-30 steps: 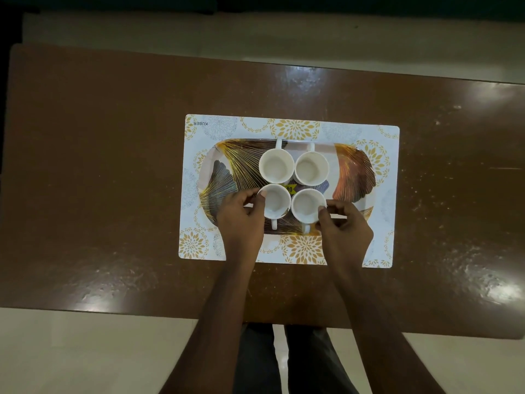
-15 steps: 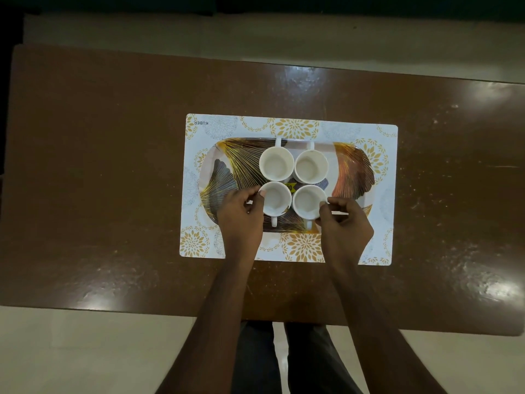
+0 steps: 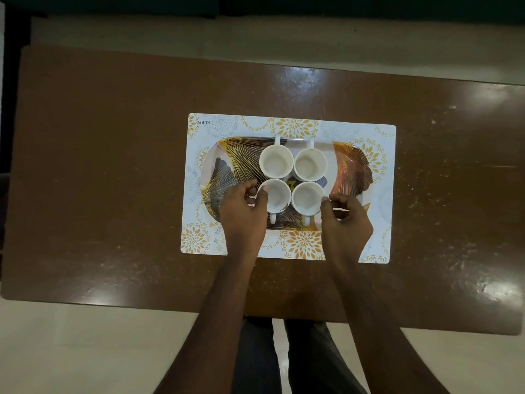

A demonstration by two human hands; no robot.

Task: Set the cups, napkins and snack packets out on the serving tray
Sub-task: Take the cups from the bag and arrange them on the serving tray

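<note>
Left hand [image 3: 244, 213] pinches near-left cup [image 3: 277, 197] rim, right hand [image 3: 345, 223] pinches near-right cup [image 3: 308, 198], likely squaring the block on tray [image 3: 352, 166].

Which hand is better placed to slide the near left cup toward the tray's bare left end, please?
Left, I think: the left hand pinches the near left cup, nearest that end of the tray; the right hand grips the near right cup.

Likely a home: table [image 3: 113, 180], floral placemat [image 3: 295, 127], serving tray [image 3: 235, 155] (pale floor [image 3: 85, 351]).
</note>
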